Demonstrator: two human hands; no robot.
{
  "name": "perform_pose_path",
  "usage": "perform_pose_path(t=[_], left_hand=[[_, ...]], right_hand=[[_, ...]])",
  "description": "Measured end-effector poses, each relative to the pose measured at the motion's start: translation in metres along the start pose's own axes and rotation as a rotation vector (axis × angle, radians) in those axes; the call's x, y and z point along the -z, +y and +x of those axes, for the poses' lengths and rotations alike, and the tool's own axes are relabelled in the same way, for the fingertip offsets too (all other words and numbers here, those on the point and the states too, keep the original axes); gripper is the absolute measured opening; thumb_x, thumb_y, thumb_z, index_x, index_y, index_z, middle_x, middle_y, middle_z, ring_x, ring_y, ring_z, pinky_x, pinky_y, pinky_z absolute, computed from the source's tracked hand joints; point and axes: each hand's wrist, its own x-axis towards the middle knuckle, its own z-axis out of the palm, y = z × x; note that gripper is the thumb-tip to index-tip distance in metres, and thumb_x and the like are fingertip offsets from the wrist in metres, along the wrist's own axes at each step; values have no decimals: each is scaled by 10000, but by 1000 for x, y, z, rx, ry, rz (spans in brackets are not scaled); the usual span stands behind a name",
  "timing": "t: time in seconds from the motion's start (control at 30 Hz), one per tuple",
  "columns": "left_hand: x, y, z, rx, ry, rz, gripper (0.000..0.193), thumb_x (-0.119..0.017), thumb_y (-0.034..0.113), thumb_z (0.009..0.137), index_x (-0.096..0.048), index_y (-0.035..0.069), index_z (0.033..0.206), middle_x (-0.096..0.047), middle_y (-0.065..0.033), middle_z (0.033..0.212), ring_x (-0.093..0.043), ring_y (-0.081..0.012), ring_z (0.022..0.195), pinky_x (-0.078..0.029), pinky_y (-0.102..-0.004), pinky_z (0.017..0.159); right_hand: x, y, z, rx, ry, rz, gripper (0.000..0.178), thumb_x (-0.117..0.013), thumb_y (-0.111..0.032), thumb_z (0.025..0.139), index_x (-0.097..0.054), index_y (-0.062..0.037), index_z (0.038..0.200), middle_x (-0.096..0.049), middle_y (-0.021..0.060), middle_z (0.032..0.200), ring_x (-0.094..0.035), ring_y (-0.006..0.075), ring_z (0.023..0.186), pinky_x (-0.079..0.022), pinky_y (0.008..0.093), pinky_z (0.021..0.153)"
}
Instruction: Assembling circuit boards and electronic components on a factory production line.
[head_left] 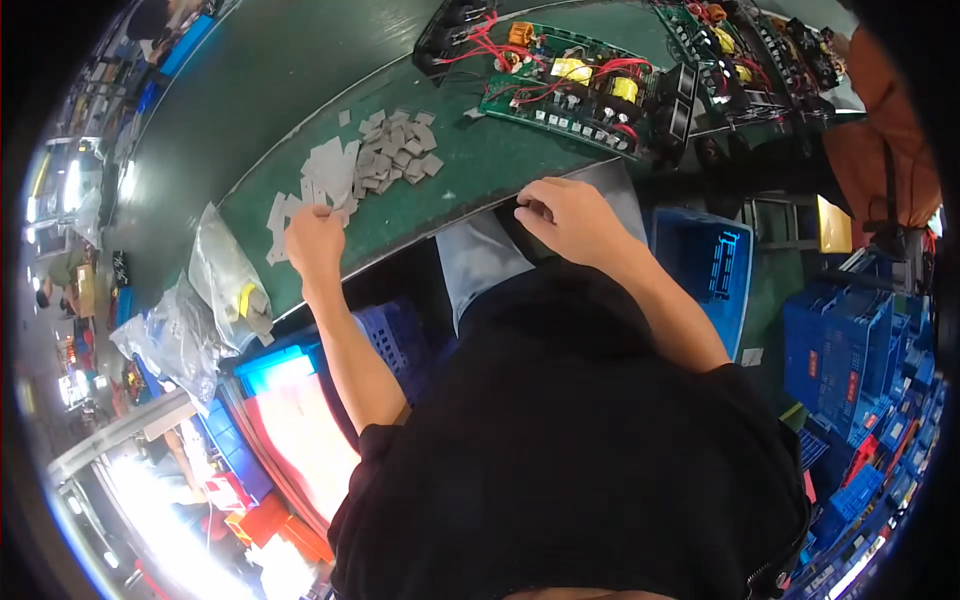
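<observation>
Green workbench [480, 160] spans my view, its front edge running diagonally up to the right. Circuit board assembly [575, 90] bounds the far right. Grey pieces [395, 150] lie heaped at left; green surface between them and the right hand [580, 215] gives sideways room. That hand: at the front edge, fingers curled, grip unclear to me. Left hand [315, 245]: fingers bent down over the heap's near side, tips hidden; I cannot tell whether it pinches.

Pieces [400, 155] left of circuit board [575, 92]
</observation>
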Motion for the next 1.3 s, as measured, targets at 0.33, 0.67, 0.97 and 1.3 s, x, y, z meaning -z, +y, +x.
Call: perform_pose_path(t=[0.33,0.67,0.97,1.3], left_hand=[[5,-24,-3,246,82,-372,205,-719,168,794,-685,-17,876,-716,-119,830,-674,-189,748,-520,-311,686],[65,14,2,140,246,-696,257,-614,146,936,-617,-44,1109,-661,-97,968,-659,-158,846,-539,-261,699],[104,130,-66,-293,-366,-914,190,-628,-2,881,-651,-36,1067,-641,-72,964,-618,-130,829,-518,-249,693],[39,156,-70,-418,-399,-673,150,-652,27,848,-681,21,994,-650,-77,869,-636,-161,764,-494,-264,671]], right_hand=[[25,28,-6,-36,42,108,132,-656,-133,841,-619,-19,898,-627,124,800,-630,303,713,-506,394,636],[34,23,3,122,123,94,139,-647,-123,851,-628,-30,953,-617,105,798,-622,277,686,-509,380,607],[34,-24,78,399,-213,598,486,-691,-273,853,-572,-19,1249,-618,152,1169,-583,202,1070,-470,331,893],[67,6,6,-287,-197,455,226,-680,-154,872,-680,16,1021,-680,34,819,-606,88,723,-485,238,675]])
